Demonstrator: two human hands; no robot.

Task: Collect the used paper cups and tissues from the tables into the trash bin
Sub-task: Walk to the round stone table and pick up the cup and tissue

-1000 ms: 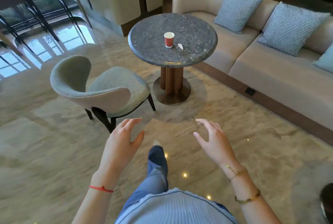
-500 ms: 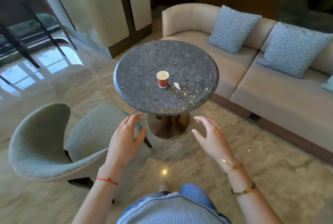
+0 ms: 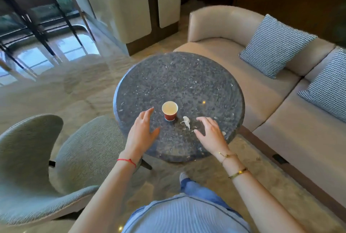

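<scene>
A red paper cup (image 3: 170, 112) with a pale inside stands upright on the round dark speckled table (image 3: 187, 77). A small crumpled white tissue (image 3: 186, 121) lies on the tabletop just right of the cup. My left hand (image 3: 142, 133) hovers over the table's near edge, left of the cup, fingers spread and holding nothing. My right hand (image 3: 210, 133) is over the table right of the tissue, also open and empty, a short gap from it. No trash bin is in view.
A grey-green upholstered chair (image 3: 43, 167) stands close at the left of the table. A beige sofa (image 3: 262, 90) with two checked cushions (image 3: 275, 45) runs behind and right of the table. Glossy stone floor lies all around; pillars stand at the back.
I have stepped up to the table. Both hands moved forward from over the floor to above the tabletop, either side of the cup and tissue. Nothing has been picked up.
</scene>
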